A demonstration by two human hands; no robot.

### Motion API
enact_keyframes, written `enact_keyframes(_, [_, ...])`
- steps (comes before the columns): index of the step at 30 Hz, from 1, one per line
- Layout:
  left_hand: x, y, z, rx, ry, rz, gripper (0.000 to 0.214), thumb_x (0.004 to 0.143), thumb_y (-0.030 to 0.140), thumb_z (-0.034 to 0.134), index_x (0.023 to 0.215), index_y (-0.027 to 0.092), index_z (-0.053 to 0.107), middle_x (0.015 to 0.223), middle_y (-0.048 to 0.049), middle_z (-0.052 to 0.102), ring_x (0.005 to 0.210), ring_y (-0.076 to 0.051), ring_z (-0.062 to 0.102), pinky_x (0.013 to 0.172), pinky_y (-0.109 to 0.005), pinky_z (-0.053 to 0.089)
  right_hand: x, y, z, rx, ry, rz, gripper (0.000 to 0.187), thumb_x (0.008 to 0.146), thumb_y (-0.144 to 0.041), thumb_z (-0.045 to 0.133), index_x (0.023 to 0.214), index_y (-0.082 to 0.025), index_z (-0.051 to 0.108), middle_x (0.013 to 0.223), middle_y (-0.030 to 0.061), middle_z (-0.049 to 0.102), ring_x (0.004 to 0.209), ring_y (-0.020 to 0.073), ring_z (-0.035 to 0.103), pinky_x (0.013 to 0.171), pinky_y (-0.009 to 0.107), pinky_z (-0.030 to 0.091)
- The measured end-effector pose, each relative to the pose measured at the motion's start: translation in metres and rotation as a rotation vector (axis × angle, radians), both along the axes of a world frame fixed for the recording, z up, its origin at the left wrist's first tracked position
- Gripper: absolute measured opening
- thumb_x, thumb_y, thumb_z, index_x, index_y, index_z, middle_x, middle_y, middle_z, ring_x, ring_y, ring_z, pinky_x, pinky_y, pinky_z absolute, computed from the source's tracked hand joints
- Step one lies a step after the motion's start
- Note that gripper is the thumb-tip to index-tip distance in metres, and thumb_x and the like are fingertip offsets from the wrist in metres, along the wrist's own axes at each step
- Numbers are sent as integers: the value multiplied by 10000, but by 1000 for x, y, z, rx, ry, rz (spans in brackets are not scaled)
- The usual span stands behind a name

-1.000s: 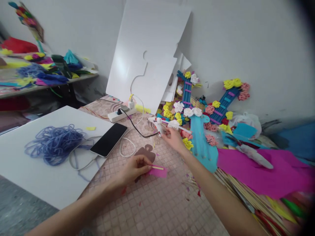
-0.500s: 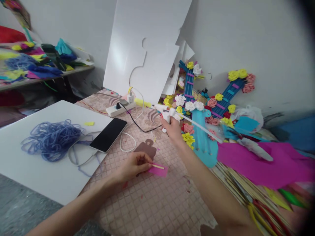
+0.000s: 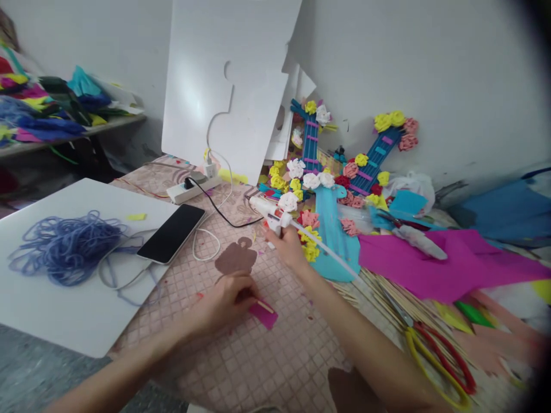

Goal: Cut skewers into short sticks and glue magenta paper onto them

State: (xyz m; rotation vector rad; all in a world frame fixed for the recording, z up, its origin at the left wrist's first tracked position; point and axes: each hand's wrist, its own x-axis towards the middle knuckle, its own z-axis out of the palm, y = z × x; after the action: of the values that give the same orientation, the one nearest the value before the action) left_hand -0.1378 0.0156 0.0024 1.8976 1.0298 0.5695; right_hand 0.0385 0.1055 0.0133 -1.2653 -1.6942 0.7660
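My left hand (image 3: 230,301) is low over the tabletop, its fingers pinching a small magenta paper strip (image 3: 264,315). A short pale stick (image 3: 264,306) lies along the strip's upper edge. My right hand (image 3: 287,246) is wrapped round a white hot glue gun (image 3: 269,212), whose nozzle points up and left, away from the paper. A long white glue stick (image 3: 331,252) juts from the gun's back over my forearm. Just beyond the gun stands a turquoise guitar shape (image 3: 336,223) trimmed with paper roses.
Left lie a white board (image 3: 81,321) with tangled blue yarn (image 3: 71,246) and a phone (image 3: 172,232). A power strip (image 3: 193,189) sits behind, its black cord running toward the gun. Right are magenta paper (image 3: 413,264), thin sticks (image 3: 390,304) and scissors (image 3: 437,361).
My view has shifted to the right. The glue gun has turned so that more of its body shows, and the magenta strip now tilts down to the right in my left fingers.
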Motion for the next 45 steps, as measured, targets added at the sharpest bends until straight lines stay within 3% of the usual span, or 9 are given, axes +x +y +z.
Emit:
enact_keyframes(3, [4, -4, 0, 156, 126, 47, 138, 831, 154, 527, 766, 172, 648, 853, -54, 588, 780, -161, 554, 701, -266, 437, -7, -7, -8, 32, -104, 40, 224, 829, -374, 547, 917, -180, 616, 828, 47, 634, 797, 204, 583, 745, 326, 459])
enact_keyframes(7, [5, -7, -3, 219, 183, 48, 129, 851, 151, 511, 823, 179, 634, 877, -48, 567, 817, -169, 546, 734, -285, 440, -14, -11, -19, 81, -225, 97, 201, 822, -276, 568, 995, -190, 622, 958, 80, 621, 966, 253, 558, 876, 392, 437])
enact_keyframes(16, [2, -1, -3, 295, 134, 149, 217, 862, 189, 521, 1072, 171, 575, 1021, -75, 586, 835, -166, 576, 738, -299, 485, 6, -26, -16, 170, -309, 125, 429, 836, -235, 573, 1253, -191, 484, 1202, 122, 535, 1154, 256, 478, 983, 428, 412])
enact_keyframes(22, [9, 12, 2, 375, 132, 136, 273, 848, 182, 525, 1114, 164, 584, 1096, -114, 592, 931, -209, 585, 792, -357, 517, 67, -28, 22, 294, -343, 152, 220, 883, -190, 492, 1072, -214, 601, 1032, 67, 635, 986, 194, 584, 874, 345, 477])
enact_keyframes(26, [12, 15, 2, 389, 129, 130, 263, 847, 176, 523, 1101, 167, 592, 1140, -119, 587, 999, -226, 583, 827, -379, 522, 140, 14, 43, 224, -444, -181, 203, 862, -297, 487, 942, -189, 639, 944, 76, 664, 781, 188, 619, 691, 318, 507])
enact_keyframes(31, [16, 15, 1, 415, 120, 137, 247, 854, 184, 528, 1093, 189, 590, 1129, -101, 601, 1023, -217, 583, 858, -372, 517, 210, 69, 45, 95, -544, -230, 216, 801, -322, 513, 817, -146, 637, 823, 127, 679, 759, 247, 635, 738, 406, 495])
enact_keyframes(35, [17, 13, 3, 427, 129, 130, 204, 860, 184, 525, 1049, 198, 601, 1077, -82, 621, 1006, -210, 589, 861, -364, 511, 237, 75, 40, -25, -623, -76, 316, 722, -391, 640, 931, -154, 645, 917, 127, 697, 832, 263, 648, 747, 384, 505])
enact_keyframes(40, [20, 13, 2, 411, 132, 115, 187, 865, 196, 527, 1035, 210, 603, 1042, -67, 631, 964, -197, 600, 840, -344, 511, 252, 62, 32, -63, -691, 52, 545, 584, -361, 767, 1073, -167, 623, 1086, 126, 653, 1018, 319, 588, 889, 441, 454])
enact_keyframes(45, [33, 13, 6, 369, 140, 83, 188, 869, 205, 527, 1040, 213, 604, 1075, -69, 626, 1009, -199, 591, 862, -337, 498, 258, 61, 21, -84, -662, 65, 536, 674, -316, 703, 1175, -178, 572, 1186, 132, 599, 1070, 314, 566, 924, 452, 443])
